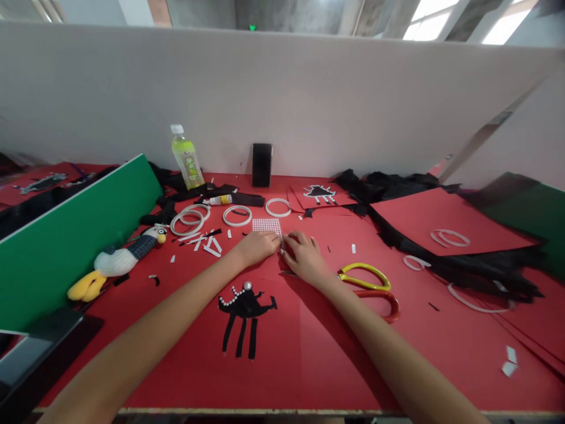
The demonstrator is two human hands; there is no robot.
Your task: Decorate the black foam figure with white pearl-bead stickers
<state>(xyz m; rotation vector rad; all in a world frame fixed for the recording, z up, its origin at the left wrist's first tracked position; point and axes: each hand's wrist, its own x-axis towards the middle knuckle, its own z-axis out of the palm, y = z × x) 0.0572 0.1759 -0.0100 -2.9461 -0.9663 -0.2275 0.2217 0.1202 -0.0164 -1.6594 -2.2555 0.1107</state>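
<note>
A sheet of small pearl stickers (266, 225) lies on the red tabletop. My left hand (260, 247) is closed at its near edge, fingertips on the sheet's lower right corner. Close beside it, my right hand (303, 254) has its fingers curled in a pinch at that same corner; whatever is between them is too small to make out. Nearer me lies red paper with a black cut-out figure (244, 305), several pearls along its upper left and one larger pearl on top. Scissors with yellow and red handles (365, 277) lie partly under my right forearm.
White rings (237, 216), paper strips (212, 247) and a glue bottle (219, 200) lie beyond my left hand. Behind them stand a drink bottle (188, 158) and a phone (262, 165). A plush bird (117, 262) rests at left. Black material (468, 275) and red sheets (450, 221) are piled right.
</note>
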